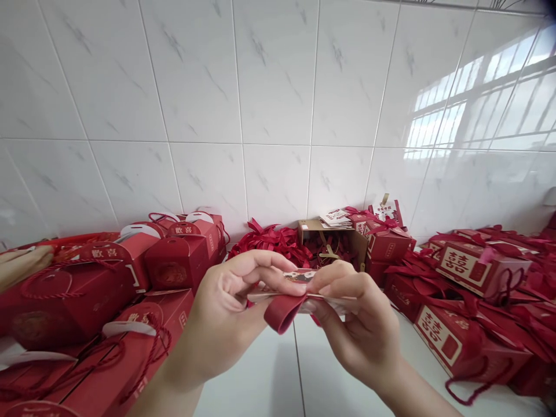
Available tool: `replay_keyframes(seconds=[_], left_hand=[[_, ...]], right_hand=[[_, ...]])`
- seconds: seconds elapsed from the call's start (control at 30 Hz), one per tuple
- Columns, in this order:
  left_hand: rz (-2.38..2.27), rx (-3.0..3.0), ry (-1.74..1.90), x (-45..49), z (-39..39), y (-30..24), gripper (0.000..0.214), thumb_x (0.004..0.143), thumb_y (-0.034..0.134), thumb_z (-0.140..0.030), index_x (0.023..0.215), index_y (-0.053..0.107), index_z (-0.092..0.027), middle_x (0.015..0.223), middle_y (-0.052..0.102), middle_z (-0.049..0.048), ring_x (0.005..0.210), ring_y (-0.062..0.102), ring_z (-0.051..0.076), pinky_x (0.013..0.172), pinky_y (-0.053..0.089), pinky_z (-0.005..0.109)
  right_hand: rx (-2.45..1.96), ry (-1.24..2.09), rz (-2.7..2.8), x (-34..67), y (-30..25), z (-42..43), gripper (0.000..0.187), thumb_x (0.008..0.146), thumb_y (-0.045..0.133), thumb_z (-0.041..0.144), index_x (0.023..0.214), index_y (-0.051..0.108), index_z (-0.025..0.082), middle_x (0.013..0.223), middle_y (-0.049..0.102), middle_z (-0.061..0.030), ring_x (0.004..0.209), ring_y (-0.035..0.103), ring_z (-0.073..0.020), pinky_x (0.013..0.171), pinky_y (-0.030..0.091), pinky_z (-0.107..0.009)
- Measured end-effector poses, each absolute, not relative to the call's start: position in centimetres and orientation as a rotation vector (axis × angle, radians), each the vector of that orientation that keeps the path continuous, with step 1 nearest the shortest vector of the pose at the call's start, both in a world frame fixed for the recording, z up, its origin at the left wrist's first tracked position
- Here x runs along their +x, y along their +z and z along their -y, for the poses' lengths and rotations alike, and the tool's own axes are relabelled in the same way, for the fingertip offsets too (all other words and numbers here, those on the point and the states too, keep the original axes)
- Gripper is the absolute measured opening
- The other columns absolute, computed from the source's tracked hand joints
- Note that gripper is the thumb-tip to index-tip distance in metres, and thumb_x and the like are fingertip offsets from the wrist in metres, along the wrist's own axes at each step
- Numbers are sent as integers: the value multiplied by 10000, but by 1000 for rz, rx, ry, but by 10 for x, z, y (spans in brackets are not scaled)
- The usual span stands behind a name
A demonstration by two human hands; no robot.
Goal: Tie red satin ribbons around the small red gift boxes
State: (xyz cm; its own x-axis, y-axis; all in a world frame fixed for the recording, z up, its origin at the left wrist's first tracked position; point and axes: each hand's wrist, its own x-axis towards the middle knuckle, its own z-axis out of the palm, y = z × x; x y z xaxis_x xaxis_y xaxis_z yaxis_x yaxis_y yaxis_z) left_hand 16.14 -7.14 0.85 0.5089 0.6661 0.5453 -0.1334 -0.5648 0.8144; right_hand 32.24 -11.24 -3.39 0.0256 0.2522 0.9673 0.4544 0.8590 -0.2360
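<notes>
Both of my hands are raised over the white table, fingertips almost meeting. My left hand (237,310) pinches a small flat printed card (299,276) and a red ribbon (282,315), its thumb underneath. From the other side, my right hand (356,318) grips the same card between thumb and fingers. The ribbon hangs in a loop below the card's near edge, by the left fingertips. Fingers cover much of the card, and how the ribbon is joined to it cannot be made out.
Red gift boxes (174,260) with rope handles are stacked at left, where another person's hand (24,266) seems to show. A heap of red ribbons (267,246) and an open cardboard box (310,226) stand by the tiled wall. Ribboned boxes (473,266) fill the right.
</notes>
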Motion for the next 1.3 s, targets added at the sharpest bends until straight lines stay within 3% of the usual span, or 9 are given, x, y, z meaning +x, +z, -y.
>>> replay_keyframes(seconds=[0.3,0.4,0.57,0.67,0.77,0.9,1.0,1.1,1.3], left_hand=[[-568,2001,1142,160,59,7,92,739,661,-170,792,727,-206,1054,672,56,806,666,168,579,554,180],[-670,2133,1145,158,56,10,109,723,643,-120,740,718,-197,1108,650,50,839,658,156,635,545,164],[-735,2207,948,155,54,5,345,787,610,-212,1130,587,-247,1050,665,56,742,656,153,560,538,189],[-740,2295,1056,154,52,1,423,791,619,-247,1199,508,-268,1121,624,56,985,611,203,793,534,254],[-814,2319,1204,153,51,2,430,775,643,-297,1181,510,-260,1217,567,64,1135,523,247,976,443,347],[-961,2290,1196,152,53,6,394,794,608,-388,1161,504,-290,1217,559,40,1137,518,248,983,438,384],[-991,2306,1180,153,54,7,385,797,592,-423,1156,499,-319,1223,557,17,1139,517,242,982,439,383],[-1010,2327,1177,153,53,6,387,794,587,-444,1153,502,-326,1224,559,11,1135,520,247,982,438,388],[-978,2336,1130,151,48,5,362,794,592,-433,1132,511,-333,1202,575,-5,1131,528,225,988,437,362]], right_hand=[[-801,86,1562,328,-32,112,115,789,610,125,835,533,197,753,633,-27,673,601,-144,577,500,-252],[-977,146,1833,341,-20,119,101,772,624,111,824,586,189,864,640,-40,772,595,-153,683,506,-275],[-1182,386,2010,354,-17,116,122,764,636,157,647,609,175,645,584,5,584,547,-116,533,471,-231],[-1255,728,1823,364,-23,105,133,789,607,251,708,647,153,610,574,5,427,494,-80,363,397,-189],[-1407,526,1485,386,-24,96,237,794,590,337,718,678,130,534,546,3,377,476,-91,325,385,-198],[-1322,-196,976,414,-22,89,306,793,585,335,1019,695,159,1015,634,-97,679,661,-184,604,576,-311],[-1212,-263,965,418,-24,84,532,804,569,313,1316,493,193,1363,401,-142,1013,625,-248,859,547,-375],[-1262,-133,1084,411,-28,79,597,823,544,327,1385,388,200,1403,338,-152,1095,576,-263,890,535,-395],[-1379,-60,1247,396,-33,77,509,835,494,291,1331,458,182,1379,390,-132,1079,568,-248,887,530,-398]])
